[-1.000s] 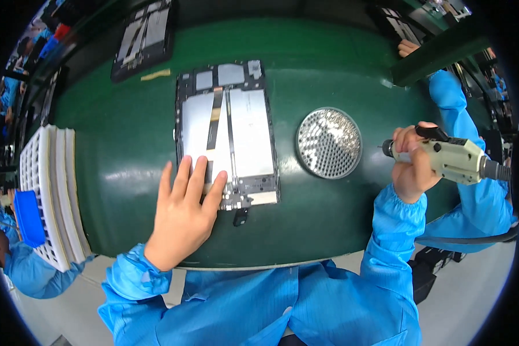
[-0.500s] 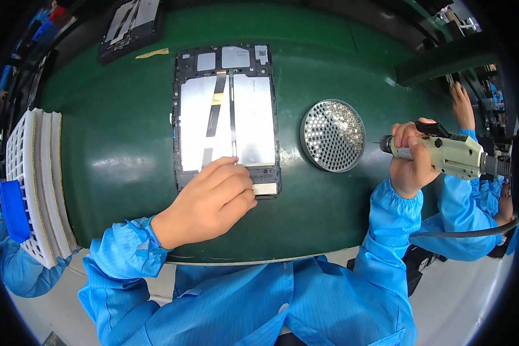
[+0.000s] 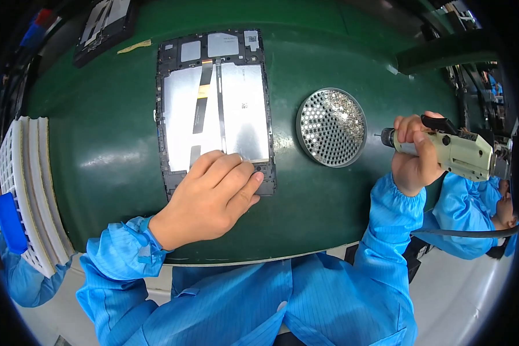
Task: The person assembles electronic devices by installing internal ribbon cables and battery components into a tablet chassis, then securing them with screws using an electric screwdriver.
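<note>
An opened tablet [image 3: 245, 124] lies on the green bench, showing silver panels, a black frame and a dark flat ribbon cable [image 3: 200, 109]. My left hand [image 3: 213, 193] rests over its lower edge. The fingers are curled in towards the thumb; whatever they pinch is hidden beneath them. A thin pale strip [image 3: 260, 161] shows beside the fingertips. To the right, my right hand [image 3: 412, 155] grips a cream electric screwdriver [image 3: 464, 154], its bit pointing left. Between the hands stands a round dish [image 3: 323, 135] with a perforated plate and many small screws in its upper right.
White slotted trays [image 3: 37, 190] stand at the left with a blue block [image 3: 10, 222] against them. At the back left lie another opened device [image 3: 104, 26] and a yellowish strip [image 3: 134, 46]. A co-worker's blue sleeve [image 3: 458, 219] is at the right.
The tablet and dish sit slightly farther up and left in view. My left fingers have shifted on the tablet's lower edge, and the cream patch there no longer shows. My right hand still holds the screwdriver.
</note>
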The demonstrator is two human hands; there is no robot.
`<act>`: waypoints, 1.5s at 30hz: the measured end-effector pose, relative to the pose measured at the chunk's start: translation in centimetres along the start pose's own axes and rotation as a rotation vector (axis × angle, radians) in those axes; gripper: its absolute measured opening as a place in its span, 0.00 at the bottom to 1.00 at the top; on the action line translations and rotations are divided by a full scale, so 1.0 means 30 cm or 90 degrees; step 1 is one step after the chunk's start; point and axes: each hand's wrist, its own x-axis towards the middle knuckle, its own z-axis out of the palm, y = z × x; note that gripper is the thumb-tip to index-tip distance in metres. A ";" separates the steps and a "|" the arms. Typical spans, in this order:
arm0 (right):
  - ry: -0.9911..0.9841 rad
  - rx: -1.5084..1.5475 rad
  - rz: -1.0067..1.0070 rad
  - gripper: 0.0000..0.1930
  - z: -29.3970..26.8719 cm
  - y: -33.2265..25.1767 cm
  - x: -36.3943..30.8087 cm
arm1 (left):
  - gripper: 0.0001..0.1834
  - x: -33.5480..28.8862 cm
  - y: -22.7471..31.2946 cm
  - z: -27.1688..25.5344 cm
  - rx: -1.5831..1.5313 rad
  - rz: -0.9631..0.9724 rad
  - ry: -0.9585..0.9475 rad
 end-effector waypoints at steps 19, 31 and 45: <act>0.001 0.015 -0.011 0.19 -0.015 0.005 0.013 | 0.19 -0.035 -0.021 -0.014 0.039 0.024 -0.021; -0.197 0.081 0.002 0.21 0.251 -0.173 -0.065 | 0.15 0.059 -0.097 0.017 -0.026 0.026 -0.049; -0.280 0.063 0.115 0.16 0.391 -0.103 -0.095 | 0.13 0.054 -0.117 0.003 -0.063 -0.015 -0.045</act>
